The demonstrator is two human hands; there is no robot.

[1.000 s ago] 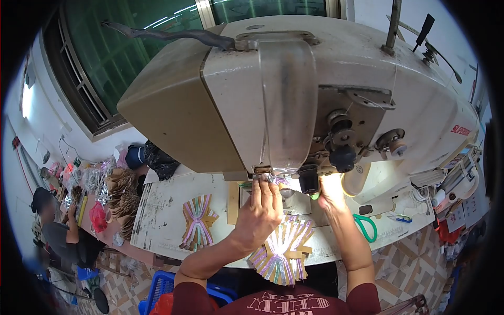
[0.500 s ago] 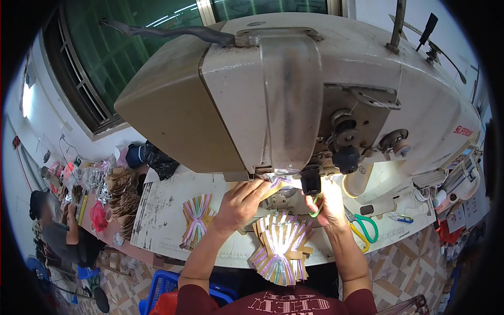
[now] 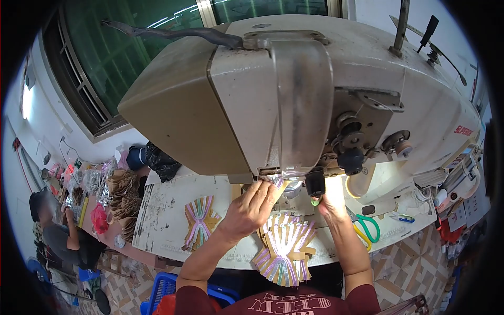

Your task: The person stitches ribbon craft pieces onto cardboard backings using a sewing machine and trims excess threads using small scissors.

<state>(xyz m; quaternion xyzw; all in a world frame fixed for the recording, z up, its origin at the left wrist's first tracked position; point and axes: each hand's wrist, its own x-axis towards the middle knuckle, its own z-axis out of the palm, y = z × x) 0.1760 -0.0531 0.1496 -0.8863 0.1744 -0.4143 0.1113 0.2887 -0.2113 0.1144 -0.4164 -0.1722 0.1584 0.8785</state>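
Under the head of a large sewing machine [image 3: 252, 121], my left hand [image 3: 251, 211] has its fingers closed on a tan strip piece [image 3: 280, 190] with a shiny purple band. The piece's far end is hidden by the machine. On the other side of the needle area, my right hand [image 3: 332, 202] is curled around a small green-handled tool [image 3: 315, 201], apparently snips, mostly hidden behind a black machine part [image 3: 315, 182]. Between my forearms, a fanned bundle of tan and iridescent strips [image 3: 283, 252] lies at the table's front edge. A similar bundle [image 3: 199, 221] rests left of my left forearm.
Scissors with green and yellow handles [image 3: 374, 227] and a small blue tool [image 3: 403, 218] lie on the white table [image 3: 157, 220], right of my right arm. At far left a person [image 3: 63, 231] sits by piled brown bundles [image 3: 123, 199]. A blue basket [image 3: 164, 286] stands below.
My left hand has shifted slightly right, and the strip piece has turned steeper beneath the machine head. My right hand's green-handled tool is now more hidden. The view has shifted slightly.
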